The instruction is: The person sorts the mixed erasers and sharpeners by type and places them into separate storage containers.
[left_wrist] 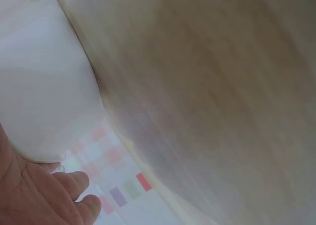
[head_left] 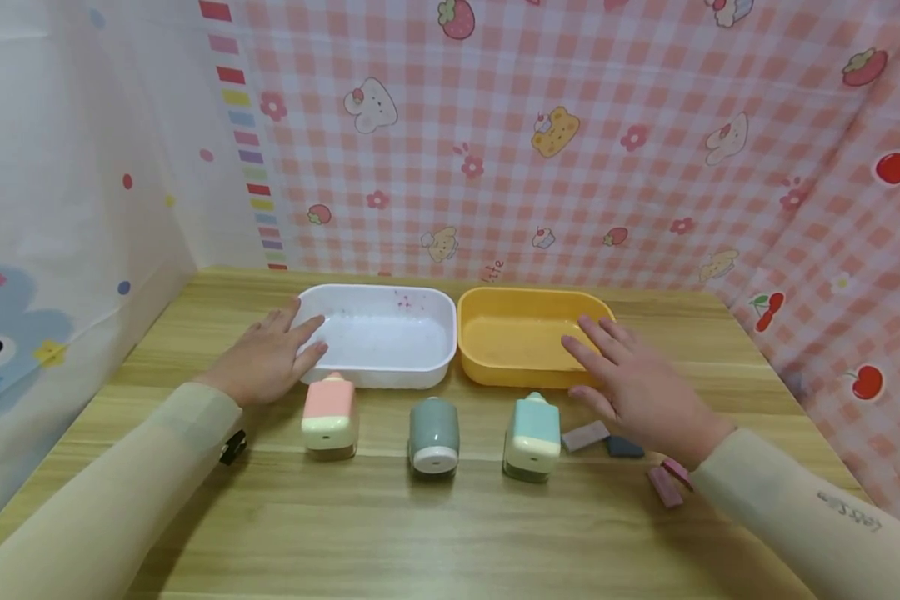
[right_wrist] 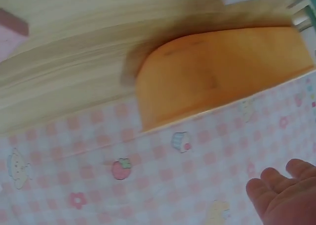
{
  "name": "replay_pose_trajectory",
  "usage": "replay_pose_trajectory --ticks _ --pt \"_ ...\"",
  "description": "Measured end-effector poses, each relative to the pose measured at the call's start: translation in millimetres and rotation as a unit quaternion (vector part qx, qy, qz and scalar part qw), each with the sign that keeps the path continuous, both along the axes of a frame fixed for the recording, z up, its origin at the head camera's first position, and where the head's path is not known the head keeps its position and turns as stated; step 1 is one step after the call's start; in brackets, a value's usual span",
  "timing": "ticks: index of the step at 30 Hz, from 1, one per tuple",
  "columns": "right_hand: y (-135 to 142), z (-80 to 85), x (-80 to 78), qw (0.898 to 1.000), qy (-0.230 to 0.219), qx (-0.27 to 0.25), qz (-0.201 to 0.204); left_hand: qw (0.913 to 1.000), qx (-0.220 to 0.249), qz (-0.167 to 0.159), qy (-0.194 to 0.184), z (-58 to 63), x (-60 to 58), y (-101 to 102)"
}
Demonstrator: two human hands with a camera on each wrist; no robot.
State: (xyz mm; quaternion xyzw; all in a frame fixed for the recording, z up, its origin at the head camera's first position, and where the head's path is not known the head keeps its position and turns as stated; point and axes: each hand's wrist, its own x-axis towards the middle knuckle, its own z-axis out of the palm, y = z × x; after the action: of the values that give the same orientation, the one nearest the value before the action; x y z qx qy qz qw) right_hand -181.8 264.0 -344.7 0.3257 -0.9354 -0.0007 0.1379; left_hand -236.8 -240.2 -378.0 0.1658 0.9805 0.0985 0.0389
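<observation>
My left hand (head_left: 266, 354) reaches over the left end of a white tray (head_left: 390, 377), its fingers spread and its thumb apart. The left wrist view shows the hand's palm side beside the tray's white wall (left_wrist: 47, 81). Over the right end of a yellow tray (head_left: 521, 377), my right hand (head_left: 641, 392) has its fingers extended and holds nothing. In the right wrist view its fingertips (right_wrist: 271, 183) show past the tray's orange-looking side (right_wrist: 212, 76). The trays stand side by side, with no objects inside.
Three carton-shaped things stand in front: pink and cream (head_left: 330, 417), grey and white (head_left: 433, 433), teal and cream (head_left: 532, 433). Small blocks lie at right: greyish-pink (head_left: 585, 436), dark (head_left: 625, 447) and pink (head_left: 665, 487). A small black object (head_left: 233, 447) is by the left sleeve. Patterned cloth (head_left: 495, 108) hangs behind.
</observation>
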Motion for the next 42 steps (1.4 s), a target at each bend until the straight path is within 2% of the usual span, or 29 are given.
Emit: replay_pose_trajectory --ticks 5,11,22,31,42 --pt "-8.8 -4.4 10.4 0.996 0.039 0.003 0.081 1.0 0.0 0.0 -0.002 0.4 -0.8 -2.2" --pt "-16.4 -12.6 23.0 0.99 0.016 0.019 0.137 1.0 0.0 -0.001 -0.001 -0.1 -2.3 -2.4" --pt "-24.5 -24.7 31.9 0.988 -0.022 0.062 0.14 1.0 0.001 -0.004 0.005 1.4 -3.0 -2.8" --pt "-28.9 -29.8 33.5 0.989 -0.032 0.046 0.139 1.0 0.002 -0.008 0.005 2.7 -1.6 -1.0" --pt "-29.7 -32.6 35.7 0.988 -0.023 0.027 0.149 1.0 0.004 -0.007 0.001 -0.2 -2.5 -1.4"
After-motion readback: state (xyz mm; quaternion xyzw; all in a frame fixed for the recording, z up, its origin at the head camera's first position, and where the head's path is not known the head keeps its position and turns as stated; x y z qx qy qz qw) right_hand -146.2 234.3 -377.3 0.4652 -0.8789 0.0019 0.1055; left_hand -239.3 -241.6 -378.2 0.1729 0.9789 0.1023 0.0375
